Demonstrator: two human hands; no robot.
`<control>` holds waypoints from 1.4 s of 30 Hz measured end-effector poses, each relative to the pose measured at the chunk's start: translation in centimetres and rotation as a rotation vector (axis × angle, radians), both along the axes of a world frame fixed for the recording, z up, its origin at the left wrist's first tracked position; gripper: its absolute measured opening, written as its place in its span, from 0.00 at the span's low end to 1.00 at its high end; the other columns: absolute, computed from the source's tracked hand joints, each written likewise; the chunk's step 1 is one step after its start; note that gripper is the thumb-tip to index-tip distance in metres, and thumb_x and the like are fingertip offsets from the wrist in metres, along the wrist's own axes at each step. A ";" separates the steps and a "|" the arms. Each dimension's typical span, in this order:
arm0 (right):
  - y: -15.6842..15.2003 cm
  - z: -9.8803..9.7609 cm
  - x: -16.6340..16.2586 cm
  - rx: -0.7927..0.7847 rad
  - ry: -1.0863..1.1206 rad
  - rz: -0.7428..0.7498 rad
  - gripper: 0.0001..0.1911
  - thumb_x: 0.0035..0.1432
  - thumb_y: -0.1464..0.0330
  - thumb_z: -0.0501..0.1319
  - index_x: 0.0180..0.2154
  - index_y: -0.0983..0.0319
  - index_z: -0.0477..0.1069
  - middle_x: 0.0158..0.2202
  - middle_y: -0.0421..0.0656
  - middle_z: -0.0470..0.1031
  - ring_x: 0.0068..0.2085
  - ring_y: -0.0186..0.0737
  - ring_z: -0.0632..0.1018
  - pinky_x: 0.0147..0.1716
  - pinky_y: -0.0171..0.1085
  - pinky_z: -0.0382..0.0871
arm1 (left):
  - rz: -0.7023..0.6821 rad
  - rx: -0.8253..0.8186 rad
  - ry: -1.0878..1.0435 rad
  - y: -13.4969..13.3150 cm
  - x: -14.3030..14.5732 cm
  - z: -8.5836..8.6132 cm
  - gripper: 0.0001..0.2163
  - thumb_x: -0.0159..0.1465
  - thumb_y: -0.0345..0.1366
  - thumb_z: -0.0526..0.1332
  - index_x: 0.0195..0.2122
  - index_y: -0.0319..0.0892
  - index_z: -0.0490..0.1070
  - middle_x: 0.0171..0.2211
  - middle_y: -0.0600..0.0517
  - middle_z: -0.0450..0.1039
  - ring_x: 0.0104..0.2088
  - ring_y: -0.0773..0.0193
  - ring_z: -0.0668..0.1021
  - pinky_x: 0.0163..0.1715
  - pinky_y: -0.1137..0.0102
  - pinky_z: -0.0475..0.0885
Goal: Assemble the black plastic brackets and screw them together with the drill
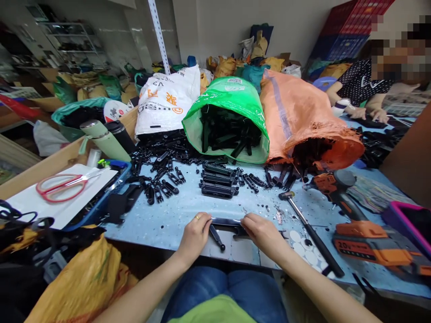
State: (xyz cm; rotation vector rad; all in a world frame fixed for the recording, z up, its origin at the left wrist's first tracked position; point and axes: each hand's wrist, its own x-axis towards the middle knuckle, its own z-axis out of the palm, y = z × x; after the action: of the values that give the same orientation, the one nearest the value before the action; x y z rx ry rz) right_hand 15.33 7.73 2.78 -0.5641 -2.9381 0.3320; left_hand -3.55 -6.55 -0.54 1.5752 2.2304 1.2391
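Note:
My left hand pinches the left end of a flat, shiny black strip-like part. At its other end the fingers of my right hand close on it, so the part lies level between both hands, low over the table's front edge. Below it, a black rod with a ball end angles down toward me. Another black piece shows partly under my right hand. Just beyond my hands lies a stack of black bar-shaped parts.
White, green and orange bags of black parts line the back. To the right lie a hammer and an orange cordless drill. Scissors rest on paper at left, near bottles. A co-worker sits at far right.

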 end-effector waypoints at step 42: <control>3.6 -6.5 4.1 0.130 0.122 0.305 0.24 0.62 0.58 0.52 0.56 0.63 0.59 0.37 0.47 0.72 0.36 0.39 0.72 0.32 0.36 0.64 | -0.481 -0.295 0.476 4.1 3.6 -0.2 0.27 0.58 0.50 0.58 0.52 0.37 0.59 0.45 0.43 0.68 0.46 0.53 0.69 0.45 0.61 0.62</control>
State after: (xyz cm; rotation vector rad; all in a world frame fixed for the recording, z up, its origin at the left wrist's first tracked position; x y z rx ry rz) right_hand 19.38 11.35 -3.72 -0.0747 -2.8950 0.1951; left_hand 0.07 -2.44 -0.77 2.2575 1.9450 0.4181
